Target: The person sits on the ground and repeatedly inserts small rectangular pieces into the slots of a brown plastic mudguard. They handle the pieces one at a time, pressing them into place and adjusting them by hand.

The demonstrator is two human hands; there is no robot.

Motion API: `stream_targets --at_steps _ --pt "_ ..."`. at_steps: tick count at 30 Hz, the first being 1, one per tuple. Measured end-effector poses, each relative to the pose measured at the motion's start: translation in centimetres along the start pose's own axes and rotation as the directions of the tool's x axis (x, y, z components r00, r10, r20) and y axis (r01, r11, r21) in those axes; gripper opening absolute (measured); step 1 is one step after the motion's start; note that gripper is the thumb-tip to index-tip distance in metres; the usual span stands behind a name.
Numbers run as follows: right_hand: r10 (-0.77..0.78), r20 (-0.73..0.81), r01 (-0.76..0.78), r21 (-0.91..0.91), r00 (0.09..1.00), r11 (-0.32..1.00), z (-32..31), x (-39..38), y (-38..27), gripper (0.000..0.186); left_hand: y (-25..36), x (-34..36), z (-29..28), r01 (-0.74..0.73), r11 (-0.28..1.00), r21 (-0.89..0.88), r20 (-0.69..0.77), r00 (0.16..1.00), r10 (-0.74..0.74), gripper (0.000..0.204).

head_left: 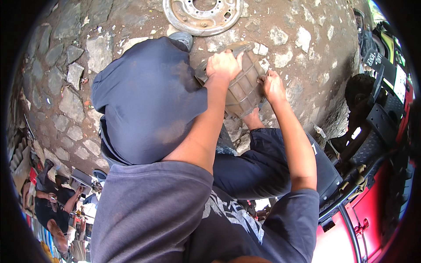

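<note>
A ribbed, dirt-brown metal housing (244, 86) stands tilted between my knees, above the stony ground. My left hand (222, 65) is closed over its upper left edge, with the fingers curled and the thumb along the top. At its right edge my right hand (273, 87) is closed, thumb and fingertips pinched together against the rim. What sits between those fingertips is too small to make out. Just below the housing shows my bare foot (252, 118).
A round rusty metal plate (204, 27) with a ring of holes lies on the ground ahead. A red vehicle (368, 228) with a dark bumper and tyre (359, 90) stands close on the right. At the lower left another person (55, 210) is among tools and clutter.
</note>
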State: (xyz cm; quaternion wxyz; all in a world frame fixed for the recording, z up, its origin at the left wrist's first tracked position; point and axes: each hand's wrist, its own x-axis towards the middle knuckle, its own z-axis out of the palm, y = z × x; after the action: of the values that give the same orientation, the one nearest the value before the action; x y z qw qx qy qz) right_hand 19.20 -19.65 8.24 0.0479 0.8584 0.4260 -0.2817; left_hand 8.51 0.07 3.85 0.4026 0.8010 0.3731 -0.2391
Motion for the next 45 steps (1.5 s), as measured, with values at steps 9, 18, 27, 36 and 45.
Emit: stream_targets --at_steps 9,18,27,36,45 --pt "-0.077 0.067 0.076 0.019 0.995 0.997 -0.8 -0.3 0.5 0.021 -0.2 0.2 0.2 -0.025 1.000 0.004 0.000 1.000 0.025 0.066" --pt "-0.136 -0.042 0.134 -0.042 0.990 0.990 -0.4 -0.9 1.2 0.018 0.4 -0.2 -0.7 0.004 1.000 -0.022 0.069 0.998 -0.003 0.067" --pt "0.288 -0.254 -0.182 0.370 0.923 0.911 -0.1 -5.2 -2.2 0.017 -0.4 -0.7 -0.7 -0.027 1.000 0.001 0.025 0.999 0.027 0.069" --pt "0.869 0.150 0.379 0.856 0.471 -0.352 4.3 -8.2 -17.2 0.033 -0.1 -0.1 0.5 -0.002 0.990 0.142 -0.130 0.991 0.021 0.067" --pt "0.971 -0.195 0.803 0.596 0.139 0.005 0.6 -10.3 -19.0 0.013 9.2 -14.5 -6.2 -0.563 0.825 0.039 0.060 0.826 0.561 0.052"
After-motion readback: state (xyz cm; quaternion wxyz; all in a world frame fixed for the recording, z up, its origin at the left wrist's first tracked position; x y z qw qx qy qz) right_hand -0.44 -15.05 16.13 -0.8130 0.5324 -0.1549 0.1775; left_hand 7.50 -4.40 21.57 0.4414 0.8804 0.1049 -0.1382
